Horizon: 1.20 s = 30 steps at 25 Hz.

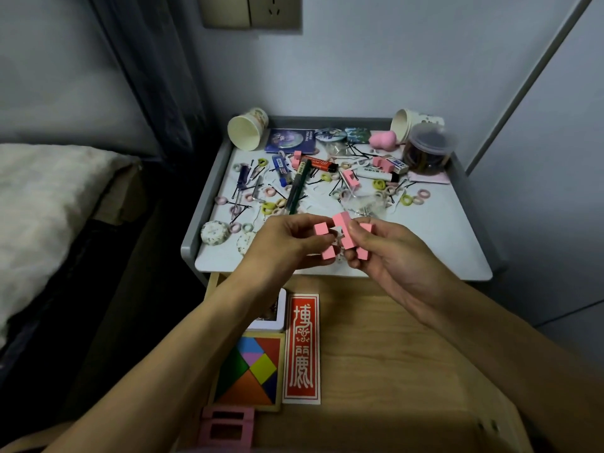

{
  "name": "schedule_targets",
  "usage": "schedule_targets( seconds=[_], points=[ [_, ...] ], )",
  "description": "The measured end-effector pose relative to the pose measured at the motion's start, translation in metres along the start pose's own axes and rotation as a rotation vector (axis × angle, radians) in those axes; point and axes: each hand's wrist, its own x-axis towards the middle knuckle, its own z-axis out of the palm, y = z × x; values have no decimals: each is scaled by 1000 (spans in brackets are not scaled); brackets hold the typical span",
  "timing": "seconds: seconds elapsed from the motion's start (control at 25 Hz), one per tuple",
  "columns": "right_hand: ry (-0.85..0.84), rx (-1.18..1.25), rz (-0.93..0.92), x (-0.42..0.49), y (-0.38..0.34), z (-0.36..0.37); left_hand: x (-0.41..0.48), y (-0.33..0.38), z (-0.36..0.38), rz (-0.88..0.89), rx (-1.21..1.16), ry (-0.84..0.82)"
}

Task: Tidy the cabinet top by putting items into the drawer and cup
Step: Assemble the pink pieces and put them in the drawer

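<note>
Drawer is open at the bottom of frame, wood floor bare on the right. Along its left side, nearest first: pink frame, tangram puzzle, red card with white characters just right of the puzzle, white box partly under the left forearm. Left hand and right hand are raised over the front edge of the cabinet top, close together, fingers curled. Left hand pinches a pink notched block between thumb and fingers; right hand pinches a second pink block the same way. The blocks touch in the middle; can't tell if they're meshed or only butted together. Beyond the hands the cabinet top is cluttered: hair ties and bobby pins scattered across, green pen lying near centre, blue-handled screwdriver to its left, red tube behind the pen. Two more loose pink blocks sit right of centre. At the back, left paper cup lies on its side in the left corner, mouth toward the camera. Right paper cup also lies tipped, in the right corner, just behind a clear lidded jar. Pink sponge sits left of the jar, round badge further left.
</note>
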Motion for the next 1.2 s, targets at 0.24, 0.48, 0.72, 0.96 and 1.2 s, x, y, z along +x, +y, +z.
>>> schedule_targets(
  seconds=[0.24,0.48,0.72,0.96,1.2],
  points=[
    [31,-52,-19,-7,-2,-1,-5,1,1,74,104,65],
    [20,37,20,-12,-10,-4,-5,0,3,109,117,22],
    [-7,-9,45,-9,-9,-3,-4,-1,5,152,89,-39],
    [-13,-99,43,-10,-10,-6,-3,0,3,167,79,-36],
    [-20,-109,44,-9,-6,-8,-2,-3,4,174,92,-14]
  ],
)
